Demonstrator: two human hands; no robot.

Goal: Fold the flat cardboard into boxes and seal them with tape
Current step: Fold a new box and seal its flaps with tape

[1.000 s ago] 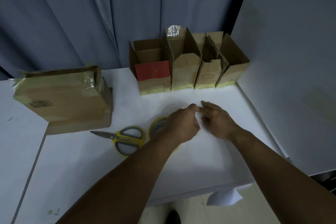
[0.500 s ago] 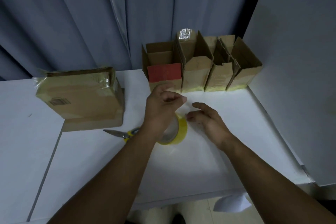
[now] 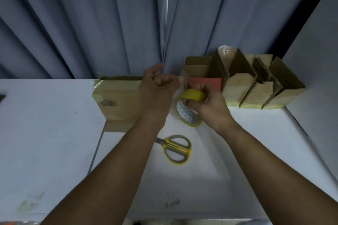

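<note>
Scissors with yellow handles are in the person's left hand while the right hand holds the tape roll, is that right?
No. The head view shows the scissors lying on the white table, held by nobody. The left hand pinches the loose tape end instead. The right hand does hold the tape roll.
</note>
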